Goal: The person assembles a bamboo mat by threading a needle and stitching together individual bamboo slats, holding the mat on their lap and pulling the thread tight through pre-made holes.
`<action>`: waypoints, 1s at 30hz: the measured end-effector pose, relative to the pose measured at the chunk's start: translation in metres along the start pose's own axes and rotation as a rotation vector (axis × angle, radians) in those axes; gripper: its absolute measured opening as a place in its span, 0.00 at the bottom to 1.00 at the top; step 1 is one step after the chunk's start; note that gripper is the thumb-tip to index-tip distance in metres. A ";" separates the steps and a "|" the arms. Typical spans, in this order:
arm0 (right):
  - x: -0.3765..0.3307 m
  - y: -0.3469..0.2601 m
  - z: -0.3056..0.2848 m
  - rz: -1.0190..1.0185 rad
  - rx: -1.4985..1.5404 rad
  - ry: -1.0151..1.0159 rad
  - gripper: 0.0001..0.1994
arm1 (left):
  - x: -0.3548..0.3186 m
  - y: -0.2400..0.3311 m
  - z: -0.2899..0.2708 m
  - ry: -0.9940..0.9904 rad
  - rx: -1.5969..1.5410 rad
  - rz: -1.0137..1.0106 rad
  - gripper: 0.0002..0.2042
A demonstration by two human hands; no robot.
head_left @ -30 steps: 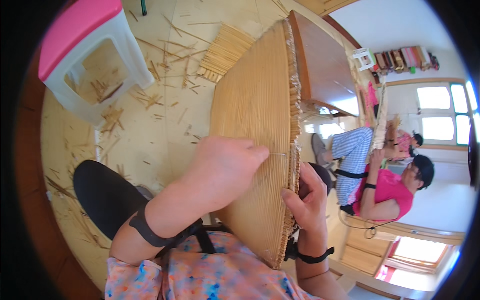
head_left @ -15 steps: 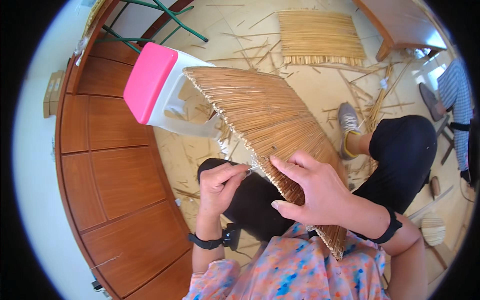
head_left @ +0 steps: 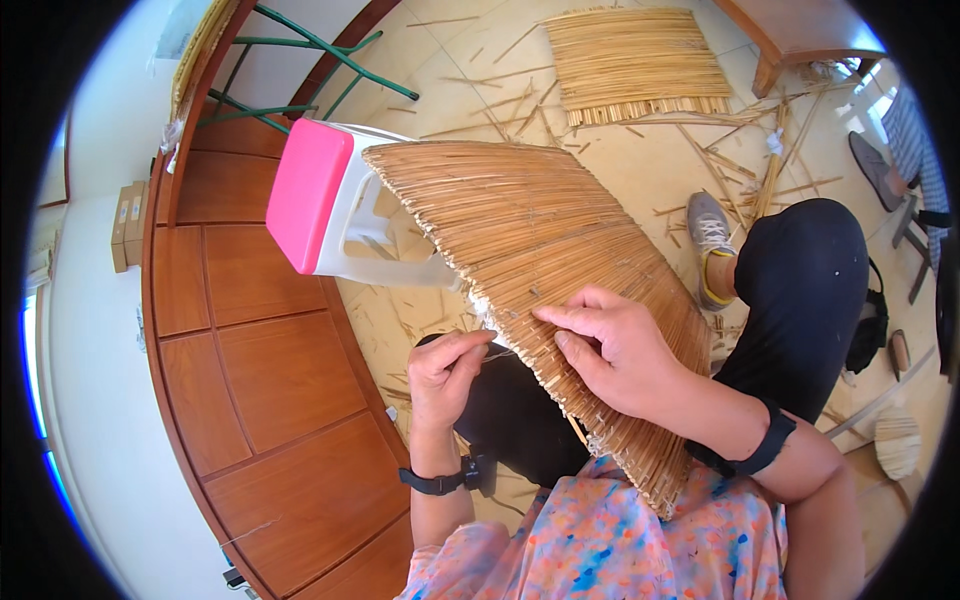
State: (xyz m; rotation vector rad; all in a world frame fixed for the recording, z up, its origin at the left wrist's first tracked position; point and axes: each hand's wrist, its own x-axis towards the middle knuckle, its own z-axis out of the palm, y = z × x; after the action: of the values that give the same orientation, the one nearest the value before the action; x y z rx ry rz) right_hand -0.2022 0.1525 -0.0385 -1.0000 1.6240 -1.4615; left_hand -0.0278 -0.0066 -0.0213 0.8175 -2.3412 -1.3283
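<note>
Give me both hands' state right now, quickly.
Left hand: pinched shut at the edge of the woven straw mat.
Right hand: open, lying on the mat.

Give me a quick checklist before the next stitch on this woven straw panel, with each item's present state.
1. Right hand flat on the woven straw panel, steadying it: ok.
2. Left hand pinching at the panel's near edge: ok.
3. Thread or needle in the left fingers: cannot tell, too fine.
4. Panel supported across the lap: ok.
5. Pink-topped stool clear of the panel: not ok, panel overlaps it.
6. Floor clear of loose straw: not ok.
</note>
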 end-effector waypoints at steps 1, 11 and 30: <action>-0.001 0.002 0.004 -0.045 -0.011 0.056 0.13 | 0.002 0.002 -0.001 0.000 0.046 0.028 0.08; 0.001 0.008 0.007 -0.170 -0.098 0.081 0.18 | 0.013 0.011 -0.016 -0.090 0.193 0.085 0.07; 0.002 0.008 -0.001 -0.167 -0.075 -0.004 0.21 | 0.013 0.016 -0.007 -0.050 0.212 0.106 0.06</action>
State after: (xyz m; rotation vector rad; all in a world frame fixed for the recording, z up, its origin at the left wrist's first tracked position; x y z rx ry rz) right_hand -0.2046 0.1510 -0.0462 -1.2048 1.6354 -1.5146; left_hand -0.0394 -0.0124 -0.0039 0.7148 -2.5579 -1.0827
